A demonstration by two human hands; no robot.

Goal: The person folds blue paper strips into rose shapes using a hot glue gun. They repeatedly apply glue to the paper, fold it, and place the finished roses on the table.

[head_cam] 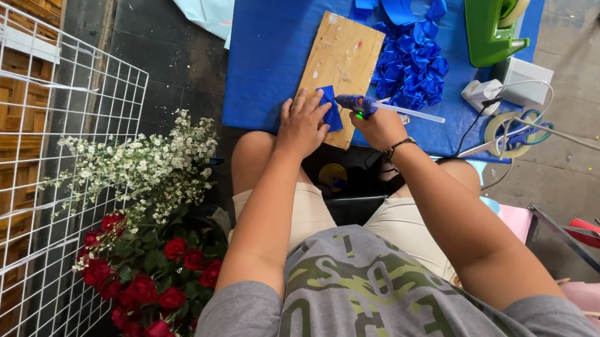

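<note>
Left hand (301, 124): fingers spread flat, pressing a small folded piece of blue paper (329, 108) onto the near end of a pale rectangular wooden board (342, 58). Nothing gripped; the palm holds the piece down.

Right hand (378, 123): closed around a small blue hot-glue gun (354, 102), nozzle at the right edge of the blue piece, a clear glue stick (412, 113) jutting from its back. Dark wristband on this wrist.

Surroundings: blue sheet-covered low table (266, 47); heap of folded blue paper pieces (411, 62) just right of the board; green tape dispenser (497, 6) beyond it; white power adapter (483, 92) with trailing cable; rolls of clear tape (513, 133) at the table's right edge. To the left, red roses (143, 286) with small white filler flowers (138, 162), beside a white wire grid panel (15, 181).

Handling note (judgement): the fold is best kept pinned flat with fingertips clear of the nozzle, and the glue laid sparingly so none spreads to the board.

Obscured: nozzle tip and any glue bead are too small to make out; the fold's shape is largely hidden beneath the left fingers; the dark object between the knees is indistinct; the table's far edge is cut off.
</note>
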